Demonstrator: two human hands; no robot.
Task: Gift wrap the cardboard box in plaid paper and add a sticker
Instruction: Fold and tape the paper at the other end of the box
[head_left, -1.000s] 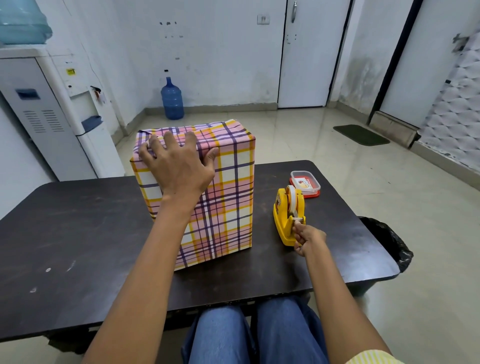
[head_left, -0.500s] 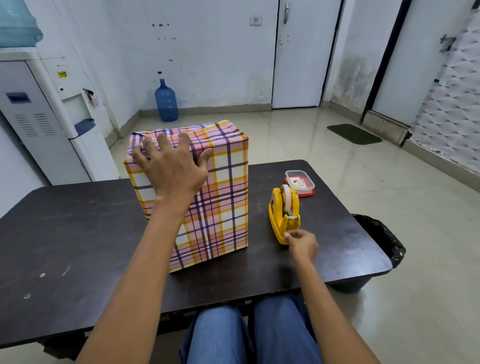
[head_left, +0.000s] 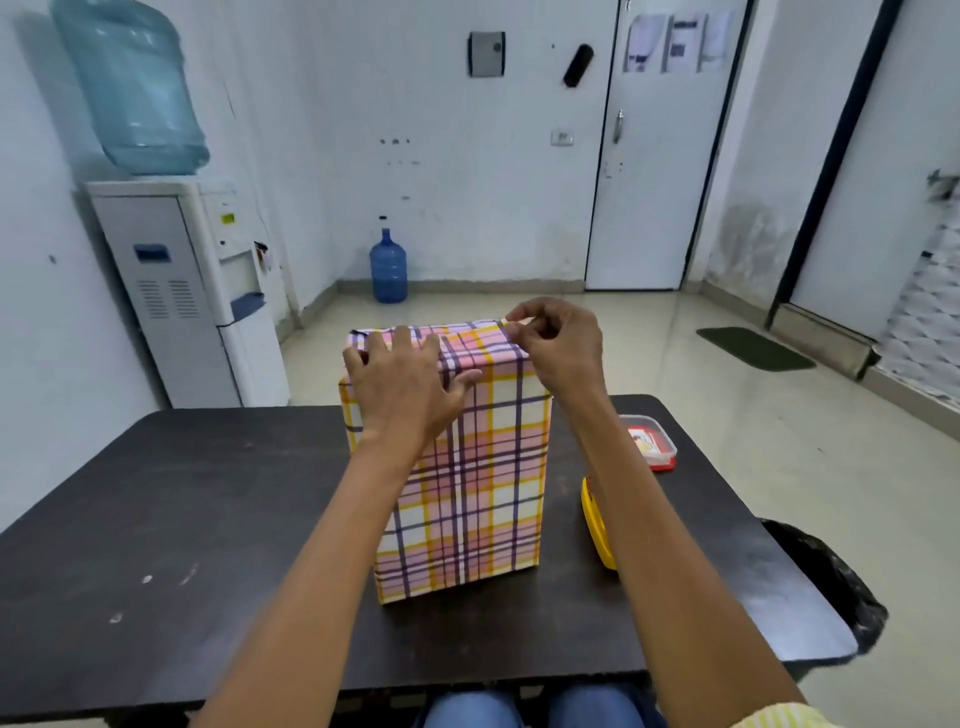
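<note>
On the dark worktop (head_left: 182, 545), near its middle, the cardboard box (head_left: 467, 467) stands upright, fully covered in plaid paper (head_left: 483, 499). The left hand (head_left: 405, 389) lies flat on the box's top near edge, its grip wide, fingers spread and pressing the paper. The right hand (head_left: 561, 348) is at the far right top corner, its grip narrow, thumb and forefinger pinching a pale strip (head_left: 519, 327); I cannot tell whether it is tape. Just right of the box, a yellow tape dispenser (head_left: 597, 525) shows partly behind the right forearm. Farther right sits a small clear container (head_left: 649, 441).
</note>
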